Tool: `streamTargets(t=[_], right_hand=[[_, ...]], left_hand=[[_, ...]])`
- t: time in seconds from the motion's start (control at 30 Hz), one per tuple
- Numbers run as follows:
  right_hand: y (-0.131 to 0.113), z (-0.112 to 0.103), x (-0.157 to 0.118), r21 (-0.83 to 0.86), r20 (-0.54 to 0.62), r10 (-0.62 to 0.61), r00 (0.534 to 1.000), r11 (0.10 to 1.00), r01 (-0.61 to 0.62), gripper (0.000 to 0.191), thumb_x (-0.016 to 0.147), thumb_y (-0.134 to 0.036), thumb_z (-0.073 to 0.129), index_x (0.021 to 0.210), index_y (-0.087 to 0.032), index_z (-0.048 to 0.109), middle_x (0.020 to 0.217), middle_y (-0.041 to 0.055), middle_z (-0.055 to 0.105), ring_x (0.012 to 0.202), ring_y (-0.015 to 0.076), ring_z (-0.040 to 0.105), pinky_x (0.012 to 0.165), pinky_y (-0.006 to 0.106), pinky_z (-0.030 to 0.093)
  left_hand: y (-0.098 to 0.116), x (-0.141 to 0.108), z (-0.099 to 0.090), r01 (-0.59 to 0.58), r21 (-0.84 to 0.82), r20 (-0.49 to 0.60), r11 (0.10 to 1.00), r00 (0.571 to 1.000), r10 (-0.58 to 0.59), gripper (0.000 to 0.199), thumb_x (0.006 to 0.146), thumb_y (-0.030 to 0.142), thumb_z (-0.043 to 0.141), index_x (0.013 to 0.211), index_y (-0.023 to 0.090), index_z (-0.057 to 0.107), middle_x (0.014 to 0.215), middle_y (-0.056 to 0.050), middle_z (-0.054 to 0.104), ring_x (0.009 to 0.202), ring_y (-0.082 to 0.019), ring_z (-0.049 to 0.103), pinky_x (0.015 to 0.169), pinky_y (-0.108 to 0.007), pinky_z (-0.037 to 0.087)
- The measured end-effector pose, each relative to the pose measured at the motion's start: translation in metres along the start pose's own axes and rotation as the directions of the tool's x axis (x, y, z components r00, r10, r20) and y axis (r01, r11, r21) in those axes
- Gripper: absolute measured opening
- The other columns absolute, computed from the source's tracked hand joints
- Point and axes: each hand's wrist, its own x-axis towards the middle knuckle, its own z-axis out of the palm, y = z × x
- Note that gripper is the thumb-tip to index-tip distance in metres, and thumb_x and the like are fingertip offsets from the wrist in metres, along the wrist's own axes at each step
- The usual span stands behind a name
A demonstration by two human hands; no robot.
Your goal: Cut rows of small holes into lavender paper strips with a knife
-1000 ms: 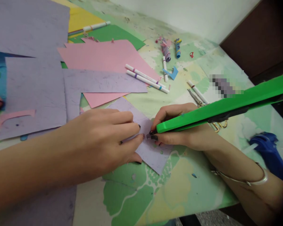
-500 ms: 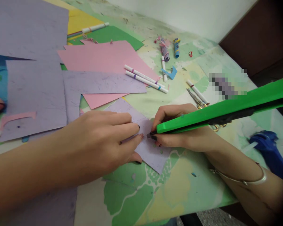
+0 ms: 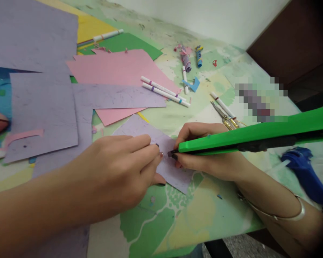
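Observation:
A small piece of purple paper (image 3: 134,126) lies on the table under both of my hands. My left hand (image 3: 123,166) holds it down with bent fingers, their tips close together on the sheet. In my right hand (image 3: 210,163) is a green box cutter (image 3: 231,139), pinched near its front end like a pen. Its tip touches the paper just right of my left fingertips. The rest of the cutter slants up to the right edge of view. My left fingers hide part of the sheet.
Larger purple sheets (image 3: 43,104) and pink paper (image 3: 118,68) cover the left side. White markers (image 3: 165,94) lie beyond the hands. Scissors (image 3: 226,118) with gold handles and a blue glue gun (image 3: 309,172) are at right. Paper rolls (image 3: 199,56) are at the back.
The cutter's rear end has dipped lower, while its tip stays at nearly the same spot. My left thumb has shifted slightly right. The view has shifted a little.

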Motion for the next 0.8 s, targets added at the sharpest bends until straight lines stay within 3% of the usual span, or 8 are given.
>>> streamTargets(t=[0.1, 0.23, 0.4, 0.53, 0.8], right_hand=[[-0.002, -0.002, 0.000, -0.038, 0.001, -0.017, 1.000, 0.999, 0.017, 0.013, 0.074, -0.006, 0.068, 0.076, -0.019, 0.066, 0.065, -0.0046, 0.067, 0.055, 0.0083, 0.059, 0.049, 0.018, 0.046], [0.001, -0.009, 0.003, -0.012, 0.062, -0.039, 0.997, 0.999, 0.040, 0.009, 0.075, -0.011, 0.072, 0.080, -0.018, 0.069, 0.076, -0.0017, 0.071, 0.067, 0.0108, 0.064, 0.057, 0.019, 0.052], [0.014, -0.015, 0.010, 0.118, 0.125, -0.060, 0.990, 0.992, 0.045, 0.011, 0.075, -0.015, 0.077, 0.083, -0.018, 0.071, 0.080, -0.0006, 0.074, 0.073, 0.0128, 0.070, 0.063, 0.020, 0.056], [0.018, -0.014, 0.012, 0.182, 0.137, -0.052, 0.989, 0.983, 0.026, 0.012, 0.074, -0.012, 0.075, 0.084, -0.017, 0.071, 0.078, -0.0019, 0.073, 0.071, 0.0118, 0.070, 0.063, 0.019, 0.057], [0.016, -0.013, 0.011, 0.142, 0.113, -0.027, 0.993, 0.990, 0.011, 0.012, 0.070, -0.011, 0.075, 0.079, -0.017, 0.070, 0.074, -0.0028, 0.070, 0.066, 0.0102, 0.065, 0.058, 0.018, 0.053]], left_hand=[[0.009, 0.001, 0.001, -0.136, 0.156, -0.034, 0.978, 0.989, 0.143, 0.042, 0.103, 0.019, 0.042, 0.081, 0.013, 0.077, 0.075, -0.008, 0.074, 0.057, -0.020, 0.063, 0.039, -0.033, 0.043], [0.023, 0.001, 0.003, -0.122, 0.249, -0.045, 0.961, 0.989, 0.137, 0.033, 0.100, 0.016, 0.050, 0.081, 0.012, 0.077, 0.075, -0.010, 0.075, 0.052, -0.020, 0.062, 0.035, -0.032, 0.040], [0.026, 0.000, 0.004, -0.113, 0.231, -0.066, 0.967, 0.989, 0.131, 0.033, 0.099, 0.016, 0.052, 0.079, 0.012, 0.077, 0.074, -0.010, 0.075, 0.053, -0.020, 0.062, 0.035, -0.033, 0.040], [0.023, -0.001, 0.003, -0.113, 0.217, -0.024, 0.970, 0.992, 0.121, 0.031, 0.100, 0.016, 0.051, 0.083, 0.012, 0.076, 0.078, -0.010, 0.075, 0.058, -0.021, 0.063, 0.039, -0.035, 0.042], [0.022, -0.001, 0.003, -0.121, 0.194, -0.049, 0.974, 0.990, 0.132, 0.038, 0.099, 0.014, 0.049, 0.069, 0.015, 0.071, 0.063, -0.005, 0.067, 0.053, -0.019, 0.058, 0.039, -0.034, 0.041]])
